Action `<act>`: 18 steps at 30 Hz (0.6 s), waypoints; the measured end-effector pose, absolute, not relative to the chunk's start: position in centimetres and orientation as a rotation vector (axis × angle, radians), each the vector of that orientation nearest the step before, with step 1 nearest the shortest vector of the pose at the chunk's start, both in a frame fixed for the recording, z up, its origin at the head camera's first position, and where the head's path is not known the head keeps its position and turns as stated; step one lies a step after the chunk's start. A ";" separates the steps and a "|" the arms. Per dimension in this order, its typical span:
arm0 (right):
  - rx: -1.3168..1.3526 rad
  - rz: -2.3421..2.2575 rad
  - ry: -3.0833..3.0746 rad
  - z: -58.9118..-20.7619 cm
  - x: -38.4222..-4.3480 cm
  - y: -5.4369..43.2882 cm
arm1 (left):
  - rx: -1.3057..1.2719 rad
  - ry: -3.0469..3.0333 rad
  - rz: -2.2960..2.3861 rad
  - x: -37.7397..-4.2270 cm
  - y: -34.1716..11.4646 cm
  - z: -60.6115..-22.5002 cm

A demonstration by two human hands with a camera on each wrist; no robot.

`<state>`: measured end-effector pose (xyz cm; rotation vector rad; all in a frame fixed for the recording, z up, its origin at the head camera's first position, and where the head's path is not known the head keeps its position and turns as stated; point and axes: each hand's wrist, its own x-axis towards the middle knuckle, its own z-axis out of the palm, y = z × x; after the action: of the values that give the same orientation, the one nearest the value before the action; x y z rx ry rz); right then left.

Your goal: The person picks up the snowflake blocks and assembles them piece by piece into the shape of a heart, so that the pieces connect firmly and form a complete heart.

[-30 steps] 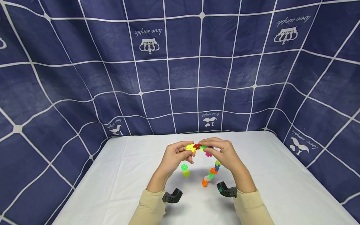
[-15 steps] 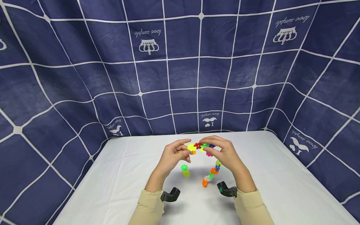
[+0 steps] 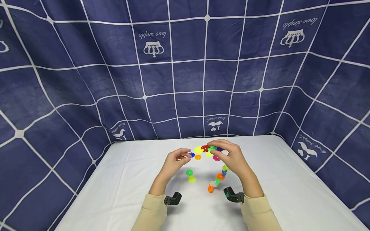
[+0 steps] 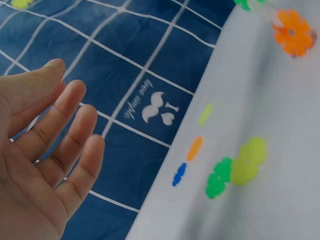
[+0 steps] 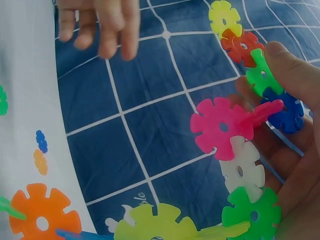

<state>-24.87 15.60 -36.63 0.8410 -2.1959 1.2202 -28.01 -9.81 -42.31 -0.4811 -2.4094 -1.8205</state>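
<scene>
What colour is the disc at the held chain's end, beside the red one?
Yellow end disc; clearest in right wrist view.

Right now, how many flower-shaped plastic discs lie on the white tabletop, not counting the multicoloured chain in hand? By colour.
Lime-yellow flower-shaped plastic discs: 2
Green flower-shaped plastic disc: 1
Blue flower-shaped plastic disc: 1
Orange flower-shaped plastic disc: 1
Total: 5

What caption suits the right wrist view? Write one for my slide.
The right grip holds a chain of colorful notched discs; left grip at upper left.
</scene>
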 end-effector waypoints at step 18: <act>0.804 1.231 -2.209 -36.8 -24.9 16.0 | -0.601 -2.746 -1.566 -29.2 -11.0 -47.3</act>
<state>-24.94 15.98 -36.82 0.8043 -2.2094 1.2312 -29.16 -11.04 -47.32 -0.6008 -2.7461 -1.5658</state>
